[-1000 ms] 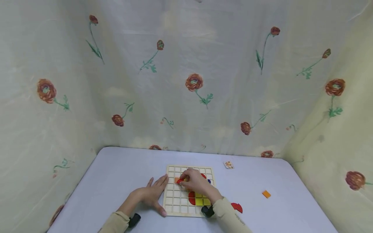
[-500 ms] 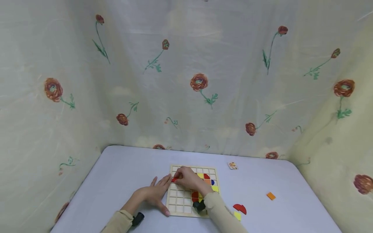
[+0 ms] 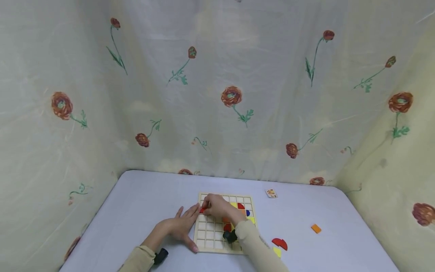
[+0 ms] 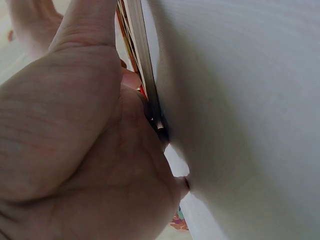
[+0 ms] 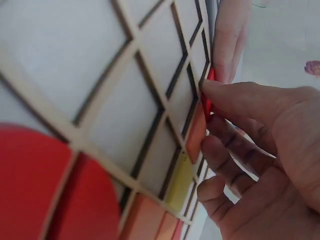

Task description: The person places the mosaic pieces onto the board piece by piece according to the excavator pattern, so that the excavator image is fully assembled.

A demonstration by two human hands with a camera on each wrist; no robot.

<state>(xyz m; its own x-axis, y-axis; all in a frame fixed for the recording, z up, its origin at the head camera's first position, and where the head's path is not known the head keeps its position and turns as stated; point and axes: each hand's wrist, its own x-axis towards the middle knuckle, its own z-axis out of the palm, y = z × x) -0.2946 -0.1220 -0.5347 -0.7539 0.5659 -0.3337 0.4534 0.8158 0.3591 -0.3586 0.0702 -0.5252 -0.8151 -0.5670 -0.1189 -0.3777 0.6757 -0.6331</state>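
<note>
A wooden grid board (image 3: 217, 251) lies on the table, with coloured flat pieces in several of its cells. My left hand (image 3: 181, 227) rests spread along its left side, fingertips right at the edge. In the left wrist view, the palm hides most of the board. My right hand (image 3: 219, 207) reaches over to the leftmost column and pinches a red piece (image 5: 210, 82) between thumb and fingers, low over a cell. Beside that piece, the right wrist view shows an orange piece (image 5: 197, 131) and a yellow piece (image 5: 179, 182) in cells. The right forearm covers part of the board.
Right of the board lie two red rounded pieces (image 3: 279, 243), a yellow piece (image 3: 277, 252) and an orange square (image 3: 316, 228). A small printed card (image 3: 271, 193) lies farther back. Flowered curtains (image 3: 231, 132) hang behind the table and at its sides.
My right hand has carried the red piece leftward from the board's upper middle to its left edge, then kept nearly still there. My left hand has stayed at the board's side.
</note>
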